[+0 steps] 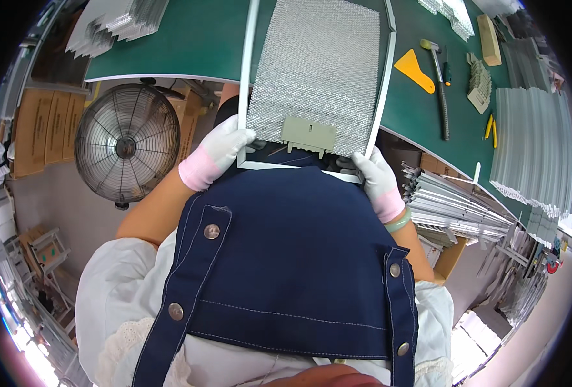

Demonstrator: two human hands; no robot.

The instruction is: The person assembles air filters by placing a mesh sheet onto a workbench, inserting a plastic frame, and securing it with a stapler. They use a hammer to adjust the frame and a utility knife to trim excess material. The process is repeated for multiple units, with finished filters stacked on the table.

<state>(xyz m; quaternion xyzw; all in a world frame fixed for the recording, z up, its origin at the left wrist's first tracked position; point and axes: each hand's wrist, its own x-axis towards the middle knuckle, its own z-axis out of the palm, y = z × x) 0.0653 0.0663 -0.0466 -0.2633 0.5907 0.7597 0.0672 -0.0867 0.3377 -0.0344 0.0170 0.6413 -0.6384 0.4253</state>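
Note:
A white-gloved left hand of mine [224, 146] closes round the near left corner of a thin silver metal frame [244, 71]. At the near right corner, my right hand [377, 175] grips the same frame, fingers partly under it. Inside the frame lies a silver metal mesh panel [318, 61]; its near edge stops short of the frame's near bar. On that edge, between my hands, sits a grey-green plastic piece [308, 134] with short legs pointing toward me. The frame's near end hangs over the table edge, close to my dark blue apron [292, 245].
On the green table [408, 109] to the right lie a yellow scraper [415, 71], a hammer [439, 84], a screwdriver [447, 71], yellow-handled pliers [490, 131] and stacked plastic pieces [478, 84]. Metal strips [534, 148] are piled beyond. A fan [126, 147] stands at left.

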